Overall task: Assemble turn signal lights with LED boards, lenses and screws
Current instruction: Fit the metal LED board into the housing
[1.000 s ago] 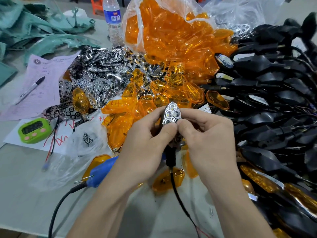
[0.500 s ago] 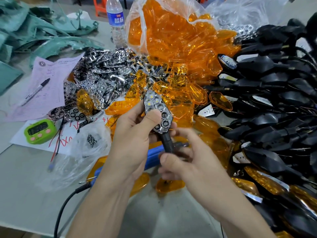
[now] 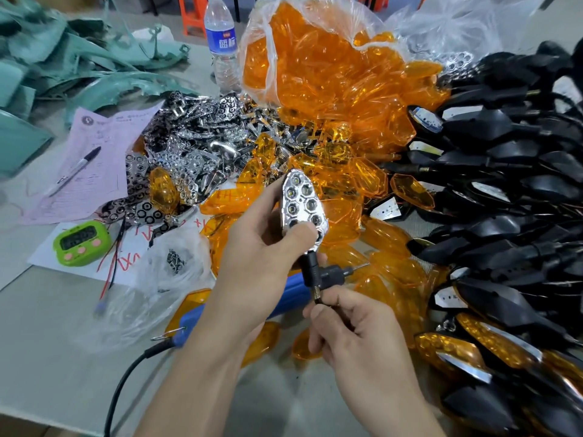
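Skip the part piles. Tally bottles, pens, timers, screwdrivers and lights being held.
Bottle: 1
Pen: 1
Timer: 1
Screwdriver: 1
Held light: 1
Total: 5

Bright even light, blurred edges

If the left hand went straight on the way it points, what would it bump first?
Probably the loose orange lenses beyond the light the left hand holds, though it may sit above them.
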The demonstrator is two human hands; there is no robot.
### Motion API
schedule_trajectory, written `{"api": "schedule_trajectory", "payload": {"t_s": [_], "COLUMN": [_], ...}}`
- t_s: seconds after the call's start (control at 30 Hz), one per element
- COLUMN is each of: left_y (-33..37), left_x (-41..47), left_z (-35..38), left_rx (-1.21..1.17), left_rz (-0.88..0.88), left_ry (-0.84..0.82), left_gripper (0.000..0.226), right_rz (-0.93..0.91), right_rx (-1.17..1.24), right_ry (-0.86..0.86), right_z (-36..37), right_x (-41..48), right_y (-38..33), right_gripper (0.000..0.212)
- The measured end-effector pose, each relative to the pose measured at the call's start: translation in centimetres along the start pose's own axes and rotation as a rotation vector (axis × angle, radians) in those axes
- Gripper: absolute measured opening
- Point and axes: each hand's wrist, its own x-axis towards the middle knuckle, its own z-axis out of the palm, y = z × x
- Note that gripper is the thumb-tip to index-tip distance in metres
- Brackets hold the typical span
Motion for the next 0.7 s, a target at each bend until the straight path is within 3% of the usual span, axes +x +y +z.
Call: {"api": "schedule_trajectory", "payload": {"t_s": [0.43, 0.7], "left_y": [0.5, 1.0], "left_x": [0.1, 0.3], "left_z": [0.1, -0.2], "left_rx": [-0.054, -0.028], "left_rz": [-0.034, -0.006], "left_ry": [-0.058, -0.088], "left_gripper": [0.046, 0.045], "right_rz": [0.002, -0.039], "right_rx": [0.08, 0.058], "right_ry": [0.08, 0.214], "right_z": [0.8, 1.3], "right_x": [-0.6, -1.1], "right_y": [-0.1, 0.1], "right_gripper": [0.026, 0.025]}}
